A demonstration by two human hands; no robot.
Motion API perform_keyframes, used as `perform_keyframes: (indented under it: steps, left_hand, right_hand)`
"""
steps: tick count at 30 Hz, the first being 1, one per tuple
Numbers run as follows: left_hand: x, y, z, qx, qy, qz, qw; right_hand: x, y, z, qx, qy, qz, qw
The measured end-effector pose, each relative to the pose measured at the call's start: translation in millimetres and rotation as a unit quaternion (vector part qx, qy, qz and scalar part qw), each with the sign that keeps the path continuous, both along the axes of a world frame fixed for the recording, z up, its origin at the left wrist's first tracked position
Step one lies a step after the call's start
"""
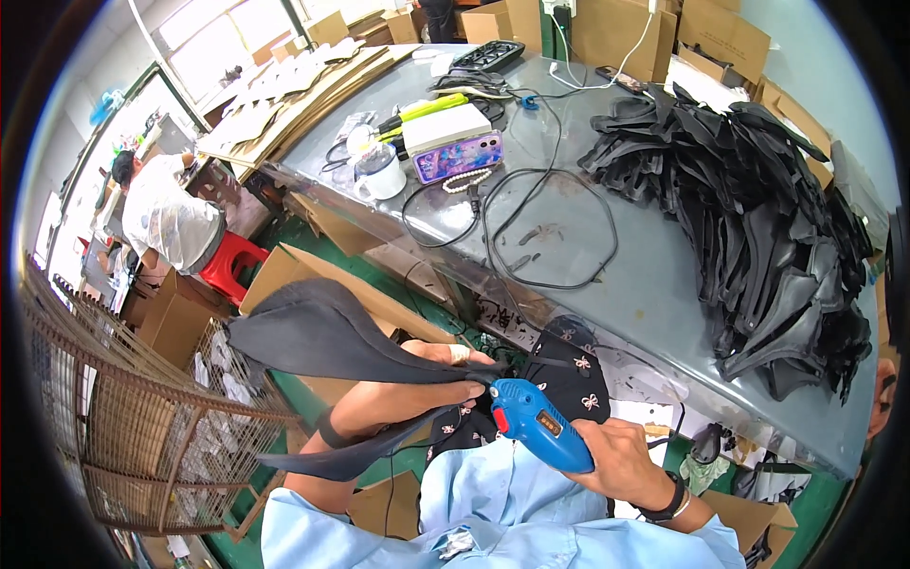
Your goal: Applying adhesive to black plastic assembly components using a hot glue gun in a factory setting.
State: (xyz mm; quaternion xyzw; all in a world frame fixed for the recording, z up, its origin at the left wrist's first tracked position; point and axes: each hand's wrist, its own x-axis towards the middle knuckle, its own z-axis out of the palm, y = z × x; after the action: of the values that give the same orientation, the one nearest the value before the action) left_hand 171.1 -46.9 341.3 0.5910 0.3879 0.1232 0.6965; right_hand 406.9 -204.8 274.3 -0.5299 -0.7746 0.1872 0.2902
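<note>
black curved piece (313, 327) is being held up short of the table, its narrow end being pinched between the left hand's (403, 396) thumb and fingers. blue handheld tool (545, 431) is being gripped by the right hand (621, 460), nose at that end. heap of black pieces (758, 237) is being supported by the grey table (654, 284).

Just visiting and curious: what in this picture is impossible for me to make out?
All in the head view:
- Some fingers of the left hand: behind the black piece it grips.
- Most fingers of the right hand: behind the blue tool.
- The phone's screen: turned away, behind its patterned back.
- The lower layers of the black pile: covered by those on top.
- The standing person's upper body: cut off by the top edge.
</note>
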Motion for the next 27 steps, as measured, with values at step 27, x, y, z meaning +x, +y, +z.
perform_keyframes:
  steps: [27]
  left_hand:
    - [20, -25, -29, 0.196, -0.331, 0.387, 0.838]
  right_hand:
    - [-25, 8, -2, -0.051, 0.075, -0.034, 0.995]
